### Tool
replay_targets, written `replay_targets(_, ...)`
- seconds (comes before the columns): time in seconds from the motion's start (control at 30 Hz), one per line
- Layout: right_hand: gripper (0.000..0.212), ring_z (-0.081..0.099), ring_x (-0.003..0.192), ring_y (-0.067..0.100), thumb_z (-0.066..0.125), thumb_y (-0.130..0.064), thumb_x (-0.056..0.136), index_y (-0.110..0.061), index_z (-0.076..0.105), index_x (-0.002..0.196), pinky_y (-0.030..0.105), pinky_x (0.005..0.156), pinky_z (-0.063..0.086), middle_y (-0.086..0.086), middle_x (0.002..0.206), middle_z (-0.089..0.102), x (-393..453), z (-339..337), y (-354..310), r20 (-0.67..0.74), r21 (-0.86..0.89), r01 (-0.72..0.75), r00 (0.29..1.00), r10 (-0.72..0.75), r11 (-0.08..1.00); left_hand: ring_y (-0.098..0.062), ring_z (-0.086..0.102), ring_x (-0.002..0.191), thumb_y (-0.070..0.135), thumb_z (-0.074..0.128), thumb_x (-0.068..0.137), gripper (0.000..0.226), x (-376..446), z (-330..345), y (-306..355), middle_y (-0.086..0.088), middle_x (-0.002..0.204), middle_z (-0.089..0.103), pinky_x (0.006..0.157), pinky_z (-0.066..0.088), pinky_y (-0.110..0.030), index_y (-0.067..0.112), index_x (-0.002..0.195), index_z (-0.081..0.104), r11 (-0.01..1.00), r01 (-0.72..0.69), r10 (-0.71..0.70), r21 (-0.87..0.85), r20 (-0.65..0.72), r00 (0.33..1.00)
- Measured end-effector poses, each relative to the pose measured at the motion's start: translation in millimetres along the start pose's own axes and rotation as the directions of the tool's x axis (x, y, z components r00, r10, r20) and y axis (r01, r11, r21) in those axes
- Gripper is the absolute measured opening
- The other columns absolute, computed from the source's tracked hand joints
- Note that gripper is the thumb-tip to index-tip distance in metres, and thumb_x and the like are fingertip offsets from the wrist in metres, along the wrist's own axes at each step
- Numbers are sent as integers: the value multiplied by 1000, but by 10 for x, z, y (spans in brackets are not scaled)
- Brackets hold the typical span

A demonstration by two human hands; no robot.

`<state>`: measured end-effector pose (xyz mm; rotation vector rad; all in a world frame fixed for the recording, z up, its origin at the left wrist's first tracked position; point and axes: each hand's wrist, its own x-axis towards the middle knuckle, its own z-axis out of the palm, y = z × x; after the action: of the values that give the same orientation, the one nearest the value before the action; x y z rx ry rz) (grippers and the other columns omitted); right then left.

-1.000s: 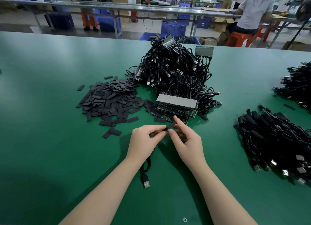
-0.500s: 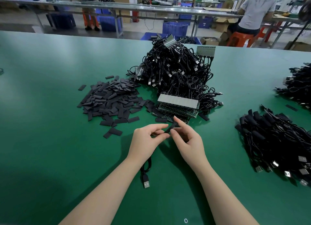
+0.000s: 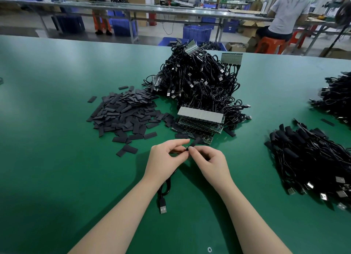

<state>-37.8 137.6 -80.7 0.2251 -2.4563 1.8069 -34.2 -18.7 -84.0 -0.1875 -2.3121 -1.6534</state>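
Note:
My left hand (image 3: 165, 159) and my right hand (image 3: 210, 162) meet over the green table (image 3: 57, 159), fingertips together. Between them they pinch a short black sleeve (image 3: 194, 142) that sticks up and away from the fingers. From under my left hand a black USB cable (image 3: 165, 189) loops down to its plug (image 3: 163, 206), which lies on the table. What sits inside the sleeve is hidden by the fingers.
A heap of flat black sleeves (image 3: 125, 113) lies to the left. A big tangle of USB cables (image 3: 201, 83) with circuit-board strips (image 3: 199, 121) is straight ahead. Sleeved cables (image 3: 311, 159) are piled at right, more cables (image 3: 336, 98) at far right. A seated person (image 3: 284, 16) works at another bench.
The fingers of both hands have curled in closer around the sleeve's near end; the hands have stayed in the same spot and the cable has not shifted.

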Motion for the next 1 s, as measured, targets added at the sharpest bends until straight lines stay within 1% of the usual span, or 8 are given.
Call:
replay_targets(0.1, 21, 53, 64, 5, 68, -22, 93, -27, 75, 75, 20, 61, 43, -1, 69, 69, 9, -48, 1, -37, 126, -26, 999, 31, 992, 2, 68, 88, 29, 80, 74, 44, -11, 11, 8, 22, 89, 73, 86, 50, -12, 52, 109, 66, 999, 4, -1, -38, 65, 998)
replay_targets(0.17, 24, 55, 65, 4, 67, -20, 94, -29, 74, 73, 17, 63, 44, -7, 69, 69, 9, -62, -6, -88, 211, -44, 994, 63, 977, 1, 68, 89, 40, 75, 73, 42, -12, 15, 17, 22, 90, 73, 85, 49, -11, 45, 113, 66, 997, 25, -19, -68, 90, 996)
replay_targets(0.4, 24, 64, 75, 4, 66, -19, 95, -25, 75, 74, 19, 75, 50, -8, 74, 72, 27, -112, 23, -218, 407, -70, 961, 171, 911, 1, 66, 87, 44, 71, 76, 10, 26, 5, 40, 22, 86, 72, 84, 55, -32, 39, 82, 76, 995, 36, -56, 93, 226, 973)
replay_targets(0.5, 23, 65, 75, 5, 65, -19, 95, -25, 75, 75, 21, 76, 50, -7, 75, 72, 26, -104, 24, -219, 415, -66, 961, 170, 907, -1, 65, 87, 60, 65, 71, 20, 21, -10, 59, 24, 90, 69, 83, 54, -32, 47, 84, 73, 990, 31, -70, 138, 285, 956)
replay_targets(0.63, 16, 67, 75, 4, 64, -20, 96, -19, 72, 82, 14, 71, 51, -6, 75, 73, 27, -118, 32, -245, 427, -56, 954, 175, 903, 7, 60, 85, 64, 66, 68, 38, 0, -4, 53, 29, 95, 67, 78, 50, -16, 49, 103, 69, 962, -30, -69, 270, 352, 934)
replay_targets(0.77, 11, 70, 81, 3, 65, -19, 96, -21, 74, 90, 13, 73, 52, -7, 82, 77, 21, -98, 5, -208, 380, -81, 963, 170, 922, 7, 61, 82, 52, 71, 73, 28, -2, -2, 33, 27, 87, 69, 75, 50, -15, 49, 101, 69, 961, -16, -79, 276, 329, 941)
replay_targets(0.9, 23, 69, 78, -4, 68, -18, 93, -36, 76, 80, 9, 69, 49, -15, 82, 76, -15, -41, -40, -101, 173, -50, 993, 68, 984, 3, 62, 72, 49, 70, 70, 21, 1, -6, 24, 25, 83, 70, 73, 53, -21, 61, 87, 66, 987, 38, -81, 157, 282, 956)
replay_targets(1.0, 16, 70, 79, 2, 69, -21, 91, -31, 77, 82, 14, 71, 52, -12, 81, 76, -41, -36, -55, -72, 67, -44, 996, 49, 997, 2, 62, 74, 54, 67, 69, 24, 5, -3, 19, 26, 87, 70, 72, 53, -22, 61, 92, 65, 988, 5, -48, 152, 277, 960)
